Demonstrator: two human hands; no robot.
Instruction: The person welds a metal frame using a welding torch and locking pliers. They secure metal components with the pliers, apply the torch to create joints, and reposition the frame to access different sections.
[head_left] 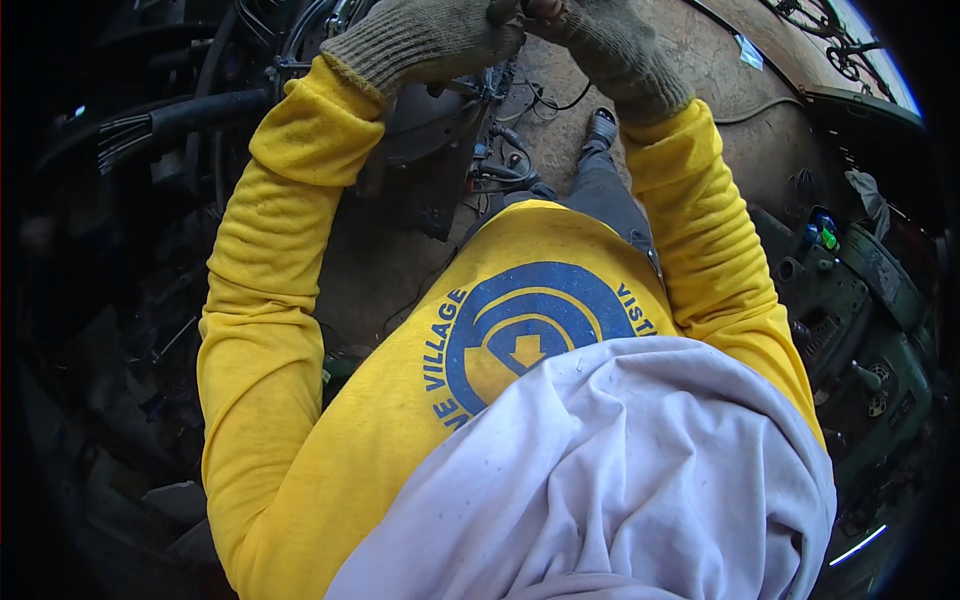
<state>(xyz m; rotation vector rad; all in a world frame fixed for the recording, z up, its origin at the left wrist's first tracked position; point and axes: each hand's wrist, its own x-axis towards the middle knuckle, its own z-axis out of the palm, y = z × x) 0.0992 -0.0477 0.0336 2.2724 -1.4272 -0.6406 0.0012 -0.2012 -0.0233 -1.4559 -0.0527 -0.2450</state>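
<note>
Dark machinery (425,130) beside the left hand, both gloved hands close together at the top of the view

At the far left the surroundings are mostly in deep shadow. Out of it comes a thick black sheath (215,112), with a bundle of thin wires (125,145) fanning from its left end. To its right, the left arm, in a yellow sleeve (265,300) with a bunched cuff, reaches forward. The left hand (430,42), in a grey-brown knit glove, lies across the near view of the dark machinery, which shows a rounded dark panel just below the wrist; whether hand and machinery touch, I cannot tell.

In the middle, a yellow shirt (370,450) bears a round blue emblem (540,275), and a pale lilac cloth (620,480) hangs in folds over its lower part. Beyond the shirt, cables (545,100) lie on the brown floor (700,60) near a foot in a dark sandal (601,128).

The right hand (615,55), gloved alike, comes in from the other side, its fingers bent toward the left hand's. The fingertips of both meet or nearly meet at the upper edge, which cuts them off; I cannot tell whether either hand grips anything.

Farther right, a pale hose (762,108) curves along the floor below a small light-blue scrap (748,52). At the far right stands green machinery (865,390), with a grey rag (870,200) near its top.
</note>
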